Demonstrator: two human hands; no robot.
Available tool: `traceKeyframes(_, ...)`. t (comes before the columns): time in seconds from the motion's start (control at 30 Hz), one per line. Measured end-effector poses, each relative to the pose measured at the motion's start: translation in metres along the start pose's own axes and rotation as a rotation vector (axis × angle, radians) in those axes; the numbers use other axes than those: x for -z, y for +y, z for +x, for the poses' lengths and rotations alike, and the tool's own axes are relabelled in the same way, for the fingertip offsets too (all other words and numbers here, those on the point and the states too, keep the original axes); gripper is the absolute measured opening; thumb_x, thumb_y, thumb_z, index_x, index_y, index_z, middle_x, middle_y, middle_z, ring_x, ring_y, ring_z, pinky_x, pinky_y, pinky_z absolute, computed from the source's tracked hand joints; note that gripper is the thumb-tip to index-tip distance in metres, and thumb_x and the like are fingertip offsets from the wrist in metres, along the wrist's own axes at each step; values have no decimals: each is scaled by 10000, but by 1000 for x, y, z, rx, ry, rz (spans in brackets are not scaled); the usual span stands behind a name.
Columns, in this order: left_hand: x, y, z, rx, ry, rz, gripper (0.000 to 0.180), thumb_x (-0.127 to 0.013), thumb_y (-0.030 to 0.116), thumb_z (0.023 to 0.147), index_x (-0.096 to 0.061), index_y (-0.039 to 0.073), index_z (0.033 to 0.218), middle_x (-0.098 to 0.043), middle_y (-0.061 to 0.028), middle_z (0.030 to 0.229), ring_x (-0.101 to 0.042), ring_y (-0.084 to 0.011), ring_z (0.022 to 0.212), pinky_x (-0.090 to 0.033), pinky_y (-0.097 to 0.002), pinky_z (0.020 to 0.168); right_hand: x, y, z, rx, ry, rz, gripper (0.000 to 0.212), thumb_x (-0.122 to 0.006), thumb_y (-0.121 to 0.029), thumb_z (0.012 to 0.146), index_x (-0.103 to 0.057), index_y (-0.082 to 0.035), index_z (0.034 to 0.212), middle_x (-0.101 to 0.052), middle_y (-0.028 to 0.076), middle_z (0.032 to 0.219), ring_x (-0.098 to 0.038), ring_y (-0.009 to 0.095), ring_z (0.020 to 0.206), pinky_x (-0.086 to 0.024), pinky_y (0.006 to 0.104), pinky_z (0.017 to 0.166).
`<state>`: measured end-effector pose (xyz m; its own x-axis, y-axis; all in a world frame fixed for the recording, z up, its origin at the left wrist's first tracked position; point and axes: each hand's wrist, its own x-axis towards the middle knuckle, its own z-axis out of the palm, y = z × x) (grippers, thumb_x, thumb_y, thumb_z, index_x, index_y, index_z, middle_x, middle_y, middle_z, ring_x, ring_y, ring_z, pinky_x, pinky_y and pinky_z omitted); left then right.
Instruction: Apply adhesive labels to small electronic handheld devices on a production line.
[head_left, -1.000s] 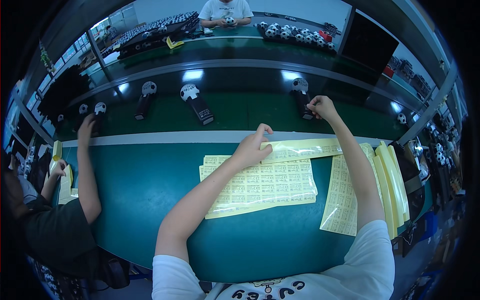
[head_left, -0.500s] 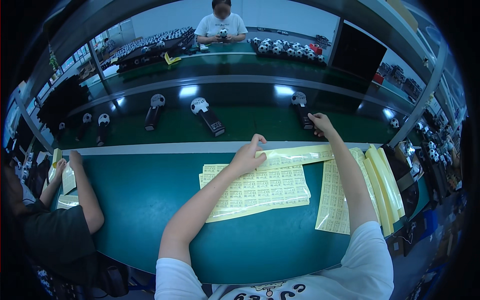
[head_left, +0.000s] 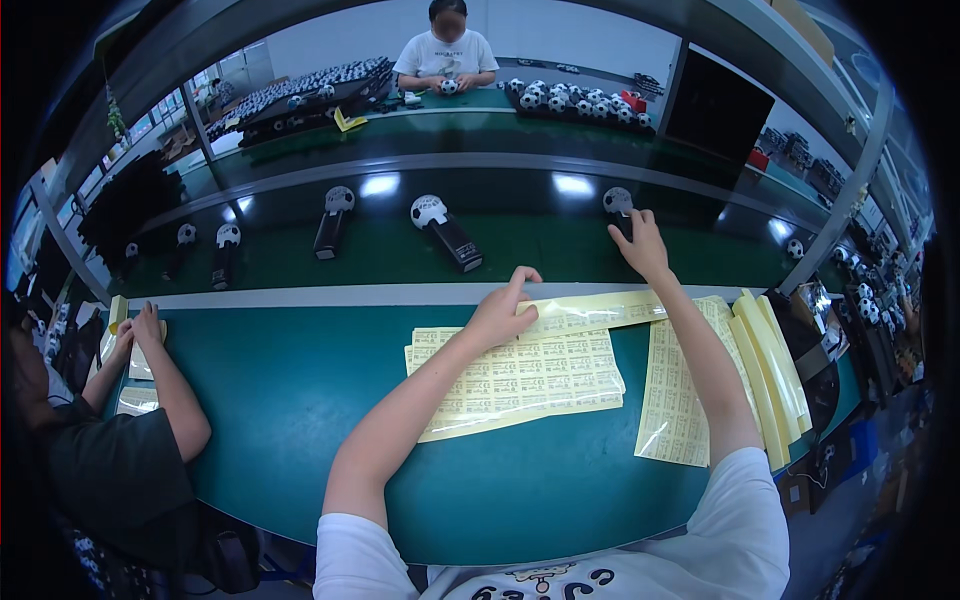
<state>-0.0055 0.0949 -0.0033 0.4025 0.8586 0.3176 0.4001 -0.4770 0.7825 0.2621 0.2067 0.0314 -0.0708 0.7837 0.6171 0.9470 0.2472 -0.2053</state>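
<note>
My left hand (head_left: 500, 318) is closed on the left end of a yellow label strip (head_left: 590, 311), its index finger raised and curled. The strip stretches right until my right forearm covers it. Below it lie yellow label sheets (head_left: 530, 375) with rows of printed labels. Across the ledge, my right hand (head_left: 643, 245) has its thumb and fingers around the black handle of an item with a soccer-ball top (head_left: 618, 200); the hand hides most of that handle. A similar ball-topped item (head_left: 447, 232) lies to its left on the dark green belt.
More ball-topped items (head_left: 335, 220) lie leftward along the belt (head_left: 540, 250). Further label sheets (head_left: 675, 400) and folded yellow sheets (head_left: 770, 370) are at the right of the green table (head_left: 300, 400). A co-worker (head_left: 110, 440) sits at left; another person (head_left: 447, 60) faces me beyond the belt.
The ball-topped items have shifted to the right along the belt. My right hand has moved from the handle's lower end up over it. My left hand still has the strip.
</note>
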Motion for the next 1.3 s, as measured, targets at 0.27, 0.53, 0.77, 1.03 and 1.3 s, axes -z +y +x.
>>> traceKeyframes(0.27, 1, -2, -3, -14, 25, -2, 445, -504, 124, 743, -330, 101, 1152, -601, -132, 665, -577, -306, 629, -416, -370, 595, 22, -104, -45, 416, -412, 743, 367, -656, -106, 725, -555, -45, 1072, -572, 85, 970, -561, 178, 877, -462, 270, 684)
traceKeyframes(0.53, -4, -7, -2, -2, -4, 47, 511, -499, 88, 750, -306, 101, 1223, -617, -115, 727, -580, -222, 625, -443, -308, 610, -1, -96, -64, 341, -292, 769, 179, -629, -36, 749, -601, -8, 924, -608, 105, 836, -600, 197, 746, -466, 270, 631)
traceKeyframes(0.77, 0, 9, 1, 114, -28, -25, 624, -504, 127, 769, -219, 148, 1325, -632, -169, 787, -600, -321, 705, -452, -383, 680, -24, -82, -65, 51, -323, 935, 70, -638, -18, 747, -625, -6, 814, -613, 60, 694, -522, 92, 558, -422, 233, 532)
traceKeyframes(1.03, -4, -5, 0, 85, 62, 74, 571, -525, 132, 775, -319, 97, 1306, -622, -142, 841, -577, -186, 698, -444, -295, 657, -22, -80, -59, -119, -555, 1334, 48, -624, -57, 808, -586, -44, 832, -564, -22, 739, -477, 14, 620, -365, 155, 527)
traceKeyframes(1.3, 0, 0, 1, 151, -61, 33, 468, -520, 182, 758, -443, 95, 1211, -623, -173, 894, -619, -271, 679, -475, -359, 665, -24, -80, -62, -56, -497, 1207, 50, -636, -59, 793, -602, -28, 814, -582, -9, 749, -508, 33, 648, -396, 168, 561)
